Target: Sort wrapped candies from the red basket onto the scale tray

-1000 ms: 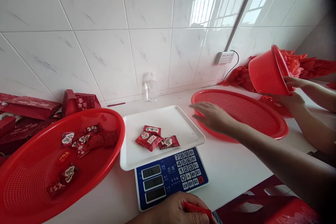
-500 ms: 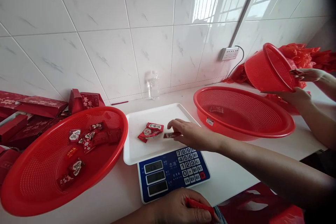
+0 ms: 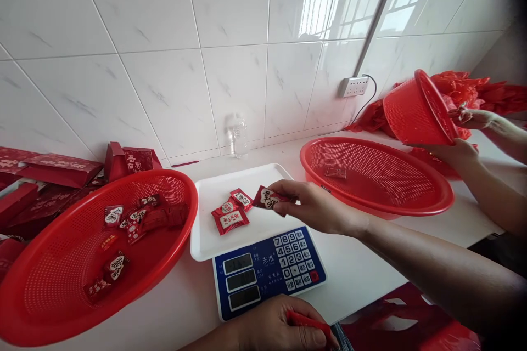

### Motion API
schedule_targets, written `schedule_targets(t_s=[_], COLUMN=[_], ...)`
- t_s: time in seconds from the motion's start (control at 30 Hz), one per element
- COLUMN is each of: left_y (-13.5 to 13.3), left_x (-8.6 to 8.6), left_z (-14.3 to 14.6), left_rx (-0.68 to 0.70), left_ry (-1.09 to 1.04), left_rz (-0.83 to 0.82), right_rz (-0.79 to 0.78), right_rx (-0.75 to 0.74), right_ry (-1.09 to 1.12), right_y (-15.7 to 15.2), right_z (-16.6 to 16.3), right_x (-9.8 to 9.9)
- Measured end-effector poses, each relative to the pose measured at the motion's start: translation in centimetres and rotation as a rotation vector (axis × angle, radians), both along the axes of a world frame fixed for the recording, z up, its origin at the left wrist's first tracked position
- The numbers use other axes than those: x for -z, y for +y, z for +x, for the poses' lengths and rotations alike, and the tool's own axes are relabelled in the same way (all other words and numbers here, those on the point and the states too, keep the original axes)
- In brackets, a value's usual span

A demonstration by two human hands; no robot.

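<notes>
In my right hand [image 3: 313, 205] is a small red snack packet [image 3: 267, 197], pinched by one end above the right side of the white weighing tray [image 3: 201, 241]. Several red snack packets [image 3: 230, 220] lie in a loose cluster on that tray, left of the held one. My left hand [image 3: 284, 323] is closed at the near edge of the blue digital scale [image 3: 267, 269]. Its fingers grip a folded red edge [image 3: 308, 322], which looks like part of a red plastic bag [image 3: 411, 318] at the lower right.
At left, a red perforated basket [image 3: 53, 279] holds several packets, with red boxes [image 3: 61, 167] behind it. Another red basket [image 3: 379, 205] stands right of the scale. A clear bottle [image 3: 239, 137] is by the wall. Another person's hands [image 3: 457, 153] tilt a red basket [image 3: 405, 109].
My right hand has lifted a packet off the tray and drawn slightly right with it. The packets left on the tray now lie more spread out. My left hand keeps its grip.
</notes>
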State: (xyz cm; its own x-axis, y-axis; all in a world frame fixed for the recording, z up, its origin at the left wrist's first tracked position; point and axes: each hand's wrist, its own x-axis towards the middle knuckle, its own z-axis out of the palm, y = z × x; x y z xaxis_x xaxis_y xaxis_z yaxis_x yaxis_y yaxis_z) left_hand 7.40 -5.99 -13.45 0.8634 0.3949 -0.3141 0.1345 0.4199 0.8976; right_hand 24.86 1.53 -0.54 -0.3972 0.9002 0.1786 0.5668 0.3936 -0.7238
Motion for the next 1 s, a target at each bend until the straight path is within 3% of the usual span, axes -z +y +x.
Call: schedule_targets(t_s=[0.1, 0.17, 0.3, 0.4, 0.57, 0.8, 1.0], left_y=[0.0, 0.0, 0.0, 0.1, 0.1, 0.1, 0.3], left_x=[-0.1, -0.2, 0.0, 0.6, 1.7, 1.8, 1.4], left_z=[0.0, 0.0, -0.1, -0.2, 0.0, -0.1, -0.5], left_rx=[0.005, 0.011, 0.025, 0.029, 0.031, 0.053, 0.077], left_ry=[0.013, 0.023, 0.038, 0.044, 0.064, 0.052, 0.045], left_rz=[-0.005, -0.005, -0.012, -0.01, 0.007, 0.067, 0.104], right_rz=[0.271, 0.368, 0.369, 0.323, 0.283, 0.245, 0.254], right_rx=[0.235, 0.408, 0.615, 0.671, 0.549, 0.068, -0.048], right_ry=[-0.301, -0.474, -0.609, -0.683, -0.694, -0.629, -0.588], right_y=[0.9, 2.0, 4.0, 4.7, 4.9, 4.7, 5.5], right_z=[1.9, 3.8, 8.2, 10.6, 9.2, -0.9, -6.2], right_x=[0.0, 0.1, -0.1, -0.4, -0.2, 2.4, 4.5])
